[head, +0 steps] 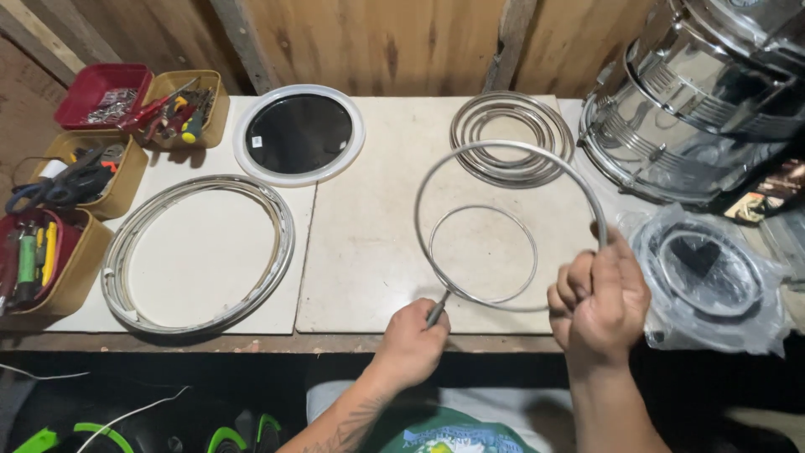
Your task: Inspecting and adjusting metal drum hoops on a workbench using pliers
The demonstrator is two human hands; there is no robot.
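Note:
My right hand (599,300) grips a large thin metal hoop (470,156) at its right side and holds it tilted above the bench. My left hand (412,339) pinches a small grey tool (437,309) whose tip meets the hoop's lower edge. Beneath the hoop, a smaller metal ring (483,253) lies flat on the pale board (369,235).
A stack of metal rings (512,138) lies behind. A big wide hoop (199,253) and a round black drumhead with a white rim (298,134) are on the left. Tool-filled trays (59,218) line the left edge. A chrome drum (696,101) and a plastic-wrapped disc (708,277) sit right.

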